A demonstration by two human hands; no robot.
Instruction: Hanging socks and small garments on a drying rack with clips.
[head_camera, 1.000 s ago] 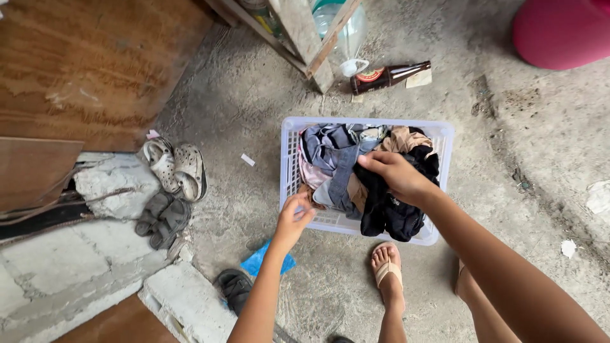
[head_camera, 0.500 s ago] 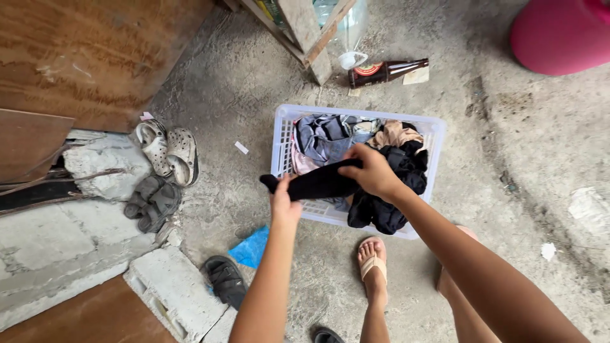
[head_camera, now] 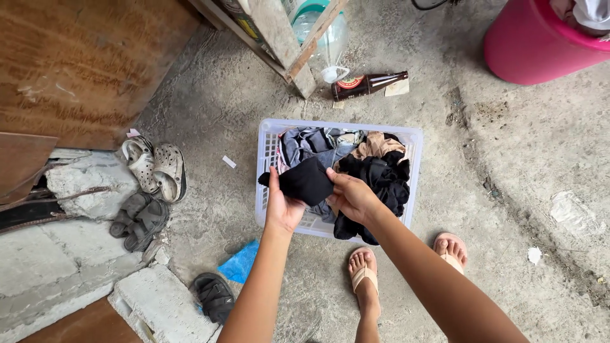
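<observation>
Soft, even daylight fills the sharp, unblurred view, with only faint shadows under the white basket (head_camera: 270,190) and wide-angle stretching toward the edges.

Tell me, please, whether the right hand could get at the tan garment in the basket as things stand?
Probably yes: the tan garment lies uncovered on top, but the right hand is holding the black cloth.

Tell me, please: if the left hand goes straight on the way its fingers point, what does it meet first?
Probably the grey clothes at the far side of the white laundry basket, beyond the black garment the left hand holds. Depth is unclear from above.
</observation>
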